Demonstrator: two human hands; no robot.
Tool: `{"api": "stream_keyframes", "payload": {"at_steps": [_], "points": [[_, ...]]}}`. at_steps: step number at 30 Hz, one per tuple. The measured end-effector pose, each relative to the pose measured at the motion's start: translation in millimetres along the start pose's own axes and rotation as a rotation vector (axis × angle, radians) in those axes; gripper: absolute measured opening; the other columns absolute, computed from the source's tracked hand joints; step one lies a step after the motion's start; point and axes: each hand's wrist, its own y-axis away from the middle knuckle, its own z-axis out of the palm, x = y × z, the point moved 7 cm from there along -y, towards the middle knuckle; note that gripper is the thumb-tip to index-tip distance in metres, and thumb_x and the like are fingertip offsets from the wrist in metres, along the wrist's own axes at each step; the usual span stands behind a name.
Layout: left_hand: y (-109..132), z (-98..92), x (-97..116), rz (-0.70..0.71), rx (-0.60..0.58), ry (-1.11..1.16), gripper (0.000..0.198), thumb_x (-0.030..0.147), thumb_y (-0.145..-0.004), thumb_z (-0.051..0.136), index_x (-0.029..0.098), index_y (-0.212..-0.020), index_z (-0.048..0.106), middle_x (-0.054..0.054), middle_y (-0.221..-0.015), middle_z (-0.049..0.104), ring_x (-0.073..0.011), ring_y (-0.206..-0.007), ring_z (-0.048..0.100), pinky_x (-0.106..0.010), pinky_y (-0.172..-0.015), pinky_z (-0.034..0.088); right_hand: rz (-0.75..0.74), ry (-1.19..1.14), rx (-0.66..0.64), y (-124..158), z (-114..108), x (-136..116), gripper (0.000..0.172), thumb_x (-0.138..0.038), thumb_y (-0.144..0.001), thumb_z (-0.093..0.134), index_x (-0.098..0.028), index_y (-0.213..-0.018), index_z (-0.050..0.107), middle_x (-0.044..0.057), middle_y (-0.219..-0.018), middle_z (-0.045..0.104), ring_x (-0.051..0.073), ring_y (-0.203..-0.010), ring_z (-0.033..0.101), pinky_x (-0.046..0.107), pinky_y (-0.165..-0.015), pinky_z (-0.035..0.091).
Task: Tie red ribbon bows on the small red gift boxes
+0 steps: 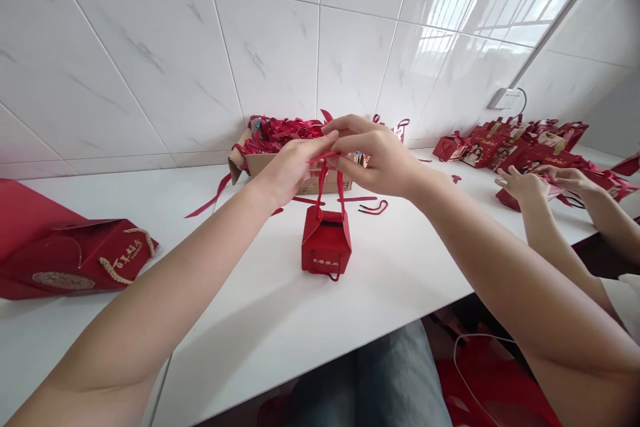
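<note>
Small red box (pixel 327 240): one, peaked top, gold lettering, dark red cord at its front; positioned centrally below the hands, near side of the carton; whether its base touches the worktop cannot be told.
Red ribbon (pixel 321 188): two strands rising from the box's top to the fingers, nearly straight.
Left hand (pixel 299 163): grip appears closed on the ribbon, contact partly hidden.
Right hand (pixel 377 153): grip pinching the ribbon, thumb underneath; fingertips meet the left's.
Handling, as judged: equal pull on both strands should keep the box level; ribbon best kept flat and untwisted; a hard tug could crease the peak.
Worktop (pixel 240 333): white; front edge slants, nearer the box towards the right; more room front-left.
Behind: cardboard carton (pixel 256 163) of ribbons; loose cord (pixel 374 206), just right of centre.
Left side: larger red box (pixel 95 257), rope handles, beside the left forearm.
Right side: co-worker's hands (pixel 525 183), well apart.
</note>
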Motion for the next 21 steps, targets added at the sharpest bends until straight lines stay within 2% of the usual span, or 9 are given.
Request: {"api": "stream_keyframes", "payload": {"at_steps": [2,4,7,10,13,16,18,21], "points": [[-2.3,3.2,2.5,-0.039,-0.01,0.047,0.015,0.03,-0.08,0.061,0.018,-0.072,0.063,-0.001,-0.073,0.061,-0.0156,-0.076,0.062,-0.029,-0.069,0.049,-0.032,-0.015,-0.006,2.2,1.9,-0.2,0.024,-0.017,-0.088,0.047,-0.017,-0.077,0.068,0.01,-0.118,0.058,0.021,-0.104,0.059,0.041,-0.09,0.05],[-3.6,1.1,2.2,-0.074,0.038,0.045,0.013,0.025,-0.077,0.062,0.017,-0.067,0.062,0.0,-0.069,0.06,-0.0142,-0.071,0.061,-0.028,-0.066,0.048,-0.057,-0.032,0.017,5.3,0.1,-0.3,0.024,-0.018,-0.089,0.047,-0.017,-0.082,0.07,0.01,-0.128,0.053,0.024,-0.118,0.055,0.044,-0.099,0.047],[-1.7,-9.3,-1.0,-0.06,0.14,-0.077,0.017,0.033,-0.077,0.066,0.018,-0.07,0.068,-0.001,-0.076,0.066,-0.0148,-0.077,0.063,-0.029,-0.073,0.048,-0.01,-0.073,0.065,16.1,-6.2,3.9,0.023,-0.021,-0.09,0.05,-0.018,-0.085,0.071,0.009,-0.137,0.047,0.026,-0.132,0.044,0.046,-0.107,0.042],[7.7,-28.1,-10.0,-0.033,0.25,-0.293,0.026,0.042,-0.079,0.065,0.018,-0.076,0.072,-0.003,-0.08,0.069,-0.0148,-0.077,0.063,-0.03,-0.077,0.048,0.152,-0.216,0.063,41.4,-7.2,15.3,0.022,-0.027,-0.091,0.052,-0.021,-0.085,0.072,0.007,-0.13,0.055,0.025,-0.126,0.05,0.045,-0.1,0.047],[23.3,-53.8,-30.5,-0.092,0.322,-0.365,0.027,0.041,-0.081,0.061,0.016,-0.079,0.072,-0.005,-0.078,0.069,-0.0155,-0.072,0.064,-0.029,-0.072,0.05,0.354,-0.442,0.038,84.9,1.7,31.5,0.023,-0.032,-0.092,0.054,-0.022,-0.083,0.072,0.007,-0.117,0.064,0.023,-0.112,0.059,0.039,-0.09,0.051],[42.2,-84.4,-57.1,-0.2,0.39,-0.389,0.028,0.043,-0.081,0.061,0.016,-0.081,0.07,-0.006,-0.08,0.069,-0.0168,-0.07,0.066,-0.029,-0.067,0.051,0.568,-0.644,0.056,141.3,16.0,52.8,0.024,-0.038,-0.091,0.055,-0.024,-0.082,0.072,0.005,-0.107,0.068,0.021,-0.105,0.061,0.037,-0.093,0.048],[55.2,-103.0,-76.3,-0.286,0.422,-0.4,0.03,0.046,-0.079,0.062,0.016,-0.081,0.069,-0.006,-0.079,0.069,-0.0176,-0.071,0.067,-0.029,-0.068,0.051,0.683,-0.784,0.17,178.5,22.3,67.7,0.025,-0.042,-0.088,0.058,-0.024,-0.076,0.071,0.004,-0.103,0.069,0.021,-0.109,0.06,0.038,-0.098,0.045],[72.3,-122.0,-99.9,-0.382,0.442,-0.468,0.031,0.047,-0.076,0.063,0.016,-0.073,0.067,-0.007,-0.081,0.071,-0.018,-0.071,0.065,-0.029,-0.068,0.05,0.919,-0.957,0.268,226.1,40.4,85.6,0.026,-0.045,-0.085,0.06,-0.024,-0.074,0.07,0.006,-0.1,0.069,0.023,-0.104,0.062,0.038,-0.091,0.049]]}}
